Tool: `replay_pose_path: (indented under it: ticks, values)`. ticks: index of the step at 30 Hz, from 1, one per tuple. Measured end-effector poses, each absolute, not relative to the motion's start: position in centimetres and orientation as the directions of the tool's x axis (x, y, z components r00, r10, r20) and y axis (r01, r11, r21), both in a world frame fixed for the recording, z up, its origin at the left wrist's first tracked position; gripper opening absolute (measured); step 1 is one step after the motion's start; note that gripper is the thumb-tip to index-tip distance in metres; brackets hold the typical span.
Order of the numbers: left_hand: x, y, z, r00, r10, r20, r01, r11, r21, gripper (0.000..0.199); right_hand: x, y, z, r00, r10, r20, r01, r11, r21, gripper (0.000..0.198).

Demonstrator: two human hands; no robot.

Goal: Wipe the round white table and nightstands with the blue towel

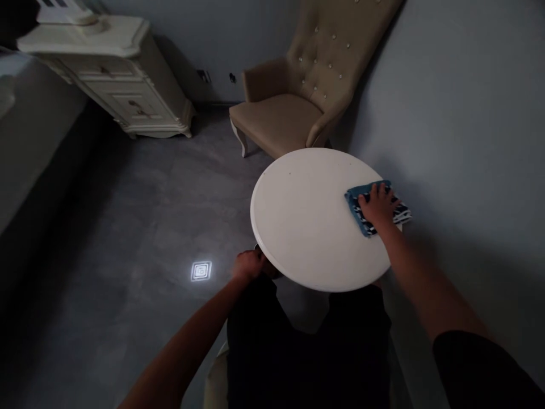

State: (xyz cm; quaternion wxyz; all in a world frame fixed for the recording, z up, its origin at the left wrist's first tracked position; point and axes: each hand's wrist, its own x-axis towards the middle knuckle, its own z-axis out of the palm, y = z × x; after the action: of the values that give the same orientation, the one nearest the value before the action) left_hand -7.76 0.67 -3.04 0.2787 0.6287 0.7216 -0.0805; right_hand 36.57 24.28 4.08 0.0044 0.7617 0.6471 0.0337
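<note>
Head view: folded cloth at the right rim of the round table, seemingly poking past it. Right hand flat on it, fingers spread. Left hand low by the left rim, curled; can't tell if gripping. Cloth likely light, soft; press mid-fold or pinch a corner. Wall tight rightward, room leftward.

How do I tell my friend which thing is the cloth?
Find the round white table by the tan chair. At its right edge, under the person's right hand, lies the cloth. Unlike the table and chair, it's blue with a dark-and-white pattern.
</note>
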Motion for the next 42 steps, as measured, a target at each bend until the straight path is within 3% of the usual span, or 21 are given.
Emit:
replay_pose_path:
  ticks: [5, 10, 14, 18, 23, 28, 34, 38, 42]
  values:
    - [-7.9, 0.6, -3.4, -0.053, 0.865, -0.499, 0.952, 0.194, 0.236, 0.065, 21.1, 24.4, 4.2, -0.185, 0.982, 0.027, 0.981, 0.186, -0.061, 0.087]
    - [-8.6, 0.3, -4.4, -0.088, 0.869, -0.486, 0.957, 0.21, 0.201, 0.056, 4.9, 22.4, 4.2, -0.504, 0.861, 0.065, 0.842, 0.507, -0.183, 0.085]
    - [-9.0, 0.4, -4.8, -0.152, 0.855, -0.496, 0.955, 0.256, 0.149, 0.052, -1.4, 21.1, 4.1, -0.603, 0.793, 0.088, 0.766, 0.606, -0.216, 0.08]
    - [-8.9, 0.6, -4.4, -0.185, 0.846, -0.5, 0.951, 0.282, 0.125, 0.053, -0.5, 22.3, 3.7, -0.612, 0.782, 0.116, 0.74, 0.619, -0.264, 0.077]
    - [-8.3, 0.6, -3.8, -0.182, 0.839, -0.513, 0.949, 0.286, 0.131, 0.056, 9.0, 26.9, 3.7, -0.487, 0.866, 0.115, 0.82, 0.498, -0.281, 0.084]
    - [-7.3, 0.6, -3.5, -0.165, 0.849, -0.502, 0.953, 0.268, 0.14, 0.062, 26.3, 30.3, 4.4, -0.18, 0.981, 0.068, 0.957, 0.191, -0.218, 0.088]
    - [-6.3, 0.4, -3.2, -0.109, 0.863, -0.494, 0.964, 0.213, 0.16, 0.062, 45.0, 27.6, 4.3, 0.136, 0.989, 0.05, 0.988, -0.132, -0.084, 0.088]
    - [-6.3, 0.5, -2.8, -0.077, 0.861, -0.502, 0.967, 0.186, 0.171, 0.059, 47.1, 27.0, 3.7, 0.217, 0.974, 0.059, 0.975, -0.214, -0.053, 0.09]
    - [-6.8, 0.7, -3.1, -0.07, 0.857, -0.51, 0.961, 0.195, 0.197, 0.061, 42.5, 28.8, 4.0, 0.21, 0.975, 0.075, 0.978, -0.21, 0.003, 0.092]
